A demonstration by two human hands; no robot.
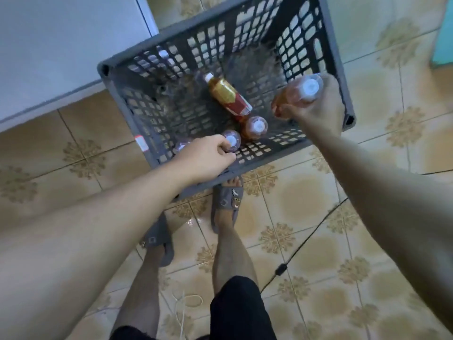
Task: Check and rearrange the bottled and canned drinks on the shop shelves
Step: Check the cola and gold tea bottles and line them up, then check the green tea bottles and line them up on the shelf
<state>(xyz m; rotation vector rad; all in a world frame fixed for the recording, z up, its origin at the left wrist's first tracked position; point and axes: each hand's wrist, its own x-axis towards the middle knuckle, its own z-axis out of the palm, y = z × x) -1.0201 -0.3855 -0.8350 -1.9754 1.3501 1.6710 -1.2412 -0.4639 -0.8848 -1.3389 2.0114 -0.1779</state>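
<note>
A grey slatted crate (340,69) is seen from above on a patterned tile floor (367,99), filling the upper middle of the frame. Five amber drink bottles are found in or over it. One bottle with a red and gold label (228,94) is laid on its side at the centre of the crate floor, its white cap turned toward the upper left. A second, upright bottle (255,127) is stood just below it, touching its base end. A third bottle (232,141) is stood near the crate's lower wall, and its neck, just under the white cap, is pinched by the curled fingers of the left hand (203,158). A fourth bottle (182,145) is largely hidden behind that hand; only its blurred top is visible.

At the right of the crate, a fifth bottle (297,93) is gripped round its body by the right hand (321,106), cap toward the camera, level with or above the rim.

The hands are held well apart. Grey sandals (228,200) are worn on the feet just below the crate. A white cabinet (61,45) is seen at the upper left, and a black cable (318,224) is laid across the tiles at the lower right.
</note>
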